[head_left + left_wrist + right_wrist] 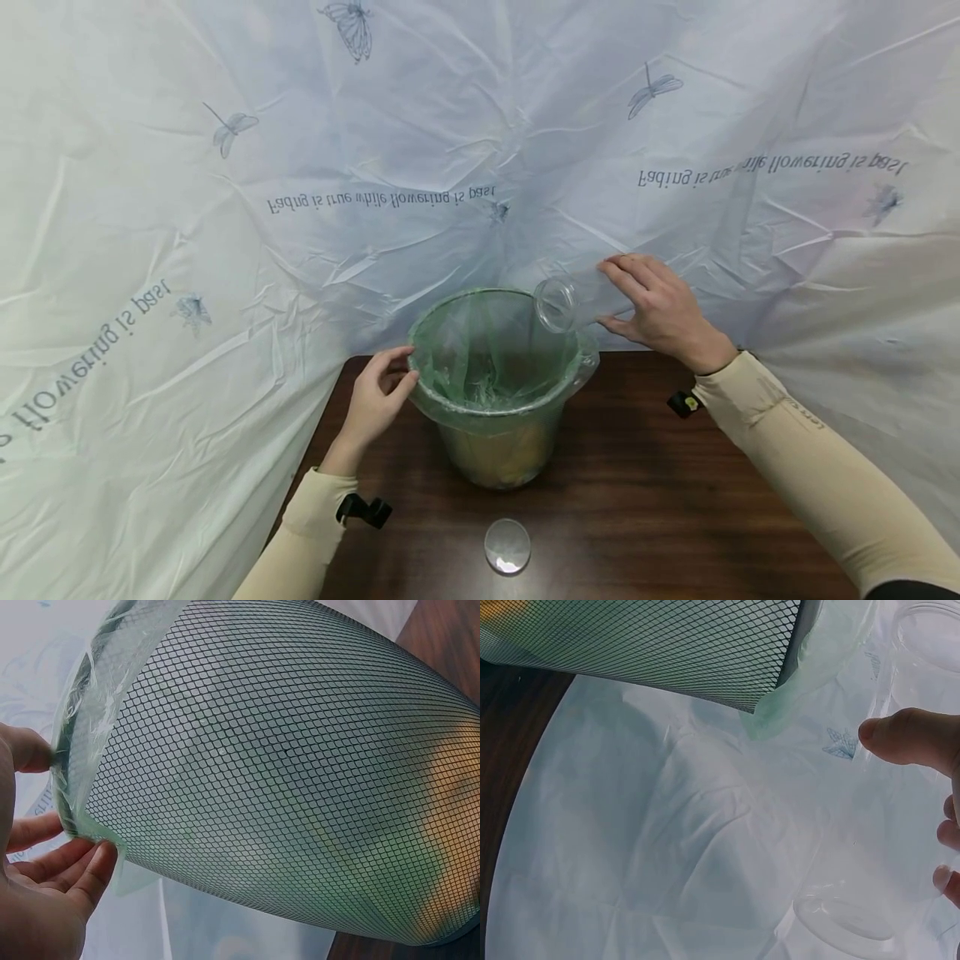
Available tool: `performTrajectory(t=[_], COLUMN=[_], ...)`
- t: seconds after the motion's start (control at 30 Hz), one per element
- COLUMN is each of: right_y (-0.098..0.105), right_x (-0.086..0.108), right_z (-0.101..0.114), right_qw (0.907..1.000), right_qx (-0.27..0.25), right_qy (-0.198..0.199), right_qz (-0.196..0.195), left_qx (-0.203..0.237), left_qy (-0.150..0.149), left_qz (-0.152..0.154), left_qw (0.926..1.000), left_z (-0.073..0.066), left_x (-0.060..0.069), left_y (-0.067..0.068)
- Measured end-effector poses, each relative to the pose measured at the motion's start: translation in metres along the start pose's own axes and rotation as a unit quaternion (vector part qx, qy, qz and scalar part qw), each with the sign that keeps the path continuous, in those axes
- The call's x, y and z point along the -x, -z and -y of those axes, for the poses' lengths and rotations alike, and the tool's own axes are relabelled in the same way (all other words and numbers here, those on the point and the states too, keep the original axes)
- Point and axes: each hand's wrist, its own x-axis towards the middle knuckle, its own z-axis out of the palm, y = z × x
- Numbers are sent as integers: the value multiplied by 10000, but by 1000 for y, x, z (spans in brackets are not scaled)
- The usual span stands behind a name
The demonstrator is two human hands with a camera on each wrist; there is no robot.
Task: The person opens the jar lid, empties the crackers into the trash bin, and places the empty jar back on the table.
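A mesh trash can (247, 750) stands on the table, lined with a translucent green bag (457, 350) folded over its rim. My left hand (378, 396) holds the rim at its left side, thumb and fingertips on the bag's edge. In my right hand (660, 312) is a clear plastic jar (557, 305), gripped around its body. The jar lies tilted nearly sideways, its open mouth toward the can and above the right of the rim. No contents show inside the jar. Something yellow-orange (457, 817) shows through the can's lower wall.
A round clear lid (507, 546) lies on the dark wooden table (637, 483), in front of the can. White sheeting (420, 125) printed with insects and lettering hangs behind and at both sides, close to the can.
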Motion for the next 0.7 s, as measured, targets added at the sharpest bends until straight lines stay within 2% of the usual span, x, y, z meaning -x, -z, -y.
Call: performTrajectory(t=[0.7], right_y=[1], right_x=[13], right_z=[-5], right_qw=[9980], right_qx=[-396], right_qy=[-472], right_qz=[-137], left_qx=[-27], left_qy=[16], left_qz=[-15], left_qw=[10000], left_z=[2], left_x=[0], left_y=[0])
